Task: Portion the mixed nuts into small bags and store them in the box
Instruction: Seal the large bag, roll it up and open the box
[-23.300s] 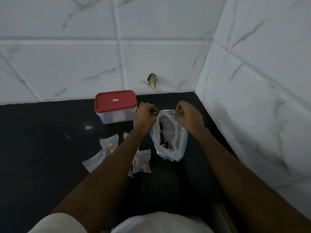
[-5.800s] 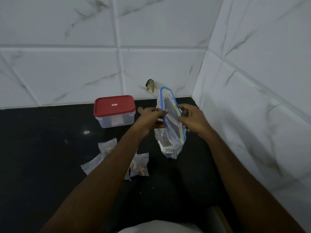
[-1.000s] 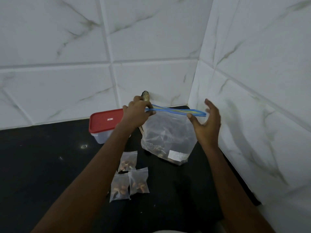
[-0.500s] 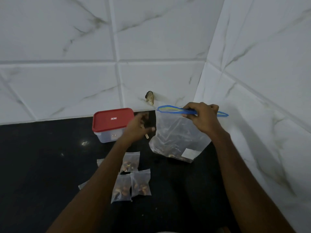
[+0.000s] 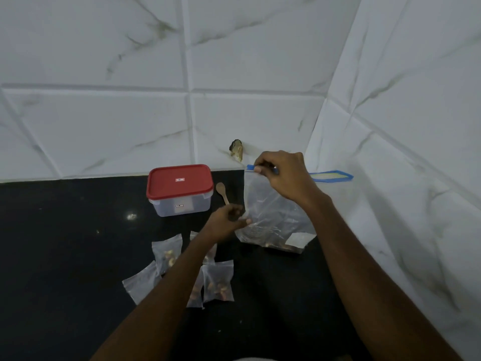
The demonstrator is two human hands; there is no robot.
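– Pinching the blue zip strip near its left end, the right hand point(image 5: 283, 175) is holding the big bag point(image 5: 273, 220) of mixed nuts upright, to the right of the box point(image 5: 179, 190). What is worrying you?

– Most of the strip is sticking out sideways unsupported, and I cannot tell whether it is sealed. If that pinch is slipping or the bag is sagging, nuts could be spilling over the counter point(image 5: 65, 256). The left hand point(image 5: 229, 222) is hovering with curled fingers at the bag's lower left side, in front and right of the box. I cannot tell whether it is holding anything.

– And the spoon point(image 5: 222, 192)?

– It is lying just right of the box, between it and the bag, so a careless reach could be knocking it.

– Where is the room?

– The small bags point(image 5: 218, 282), filled, are lying clustered in front of the box, partly under the left forearm, which could be dragging them. The box is sitting shut under its red lid point(image 5: 179, 181). Right of the box the tiled wall point(image 5: 390, 217) is crowding the bag. Left of the box the counter is offering the wider room.
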